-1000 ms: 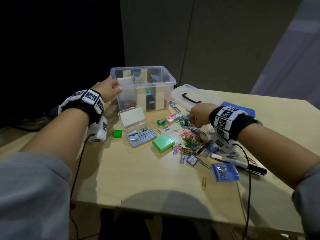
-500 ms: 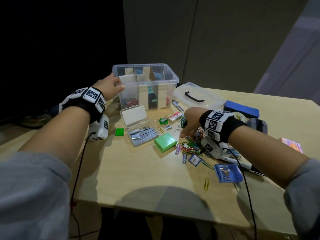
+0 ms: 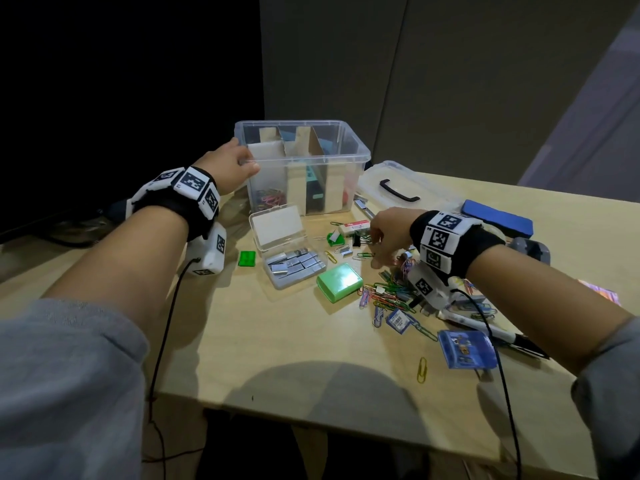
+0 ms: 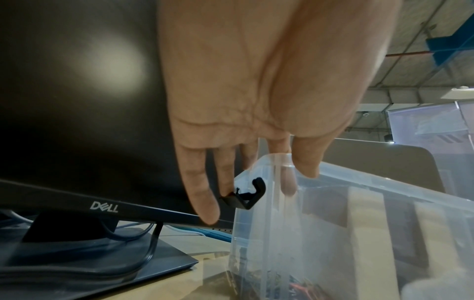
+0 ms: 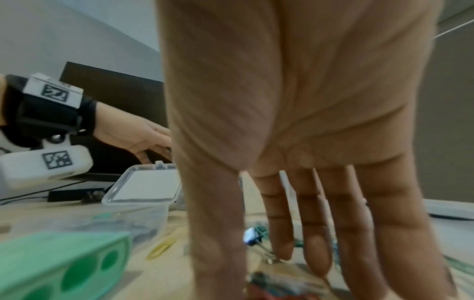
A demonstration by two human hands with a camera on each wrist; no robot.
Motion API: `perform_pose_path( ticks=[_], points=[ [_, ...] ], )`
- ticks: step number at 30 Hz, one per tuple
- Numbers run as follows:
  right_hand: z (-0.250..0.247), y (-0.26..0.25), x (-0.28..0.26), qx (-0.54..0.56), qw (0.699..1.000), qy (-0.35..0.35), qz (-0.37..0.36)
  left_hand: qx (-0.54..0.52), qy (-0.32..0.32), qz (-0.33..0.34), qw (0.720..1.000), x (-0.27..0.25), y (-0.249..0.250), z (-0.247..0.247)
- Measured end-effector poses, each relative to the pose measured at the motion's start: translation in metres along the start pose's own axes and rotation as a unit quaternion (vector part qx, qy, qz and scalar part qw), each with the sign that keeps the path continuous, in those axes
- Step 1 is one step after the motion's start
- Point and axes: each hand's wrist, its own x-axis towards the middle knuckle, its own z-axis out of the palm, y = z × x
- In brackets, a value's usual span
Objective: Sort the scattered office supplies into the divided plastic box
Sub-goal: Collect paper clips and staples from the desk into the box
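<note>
Left hand gripping clear plastic box rim; right hand slack-fingered over wiry paperclips

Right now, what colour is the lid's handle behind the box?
Black, on the clear lid; the handle shows best in the head view.

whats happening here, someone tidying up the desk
A person is sorting office supplies into a clear plastic box with cardboard dividers. The left hand holds the box's near-left corner, thumb over the rim. The right hand reaches, fingers extended, down over the heap of coloured paper clips and holds nothing. Some clips already lie in the box's left compartment. An open clear case of staples, a green plastic box and a marker pen lie on the wooden table.
</note>
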Motion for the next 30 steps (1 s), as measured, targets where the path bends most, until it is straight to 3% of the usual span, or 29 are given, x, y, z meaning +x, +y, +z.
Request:
perform_pose_path(
  ticks=[20, 26, 30],
  points=[
    [0.003, -0.019, 0.009, -0.023, 0.998, -0.005, -0.066, -0.014, -0.01, -0.007, 1.0, -0.003, 0.002, 0.0],
    [-0.07, -0.019, 0.004, 0.129, 0.978, 0.118, -0.111, -0.019, -0.021, -0.011, 1.0, -0.005, 0.005, -0.005],
    [-0.113, -0.037, 0.011, 0.293, 0.918, 0.222, -0.151, -0.029, -0.039, -0.02, 0.999, -0.005, 0.004, -0.007]
  ],
)
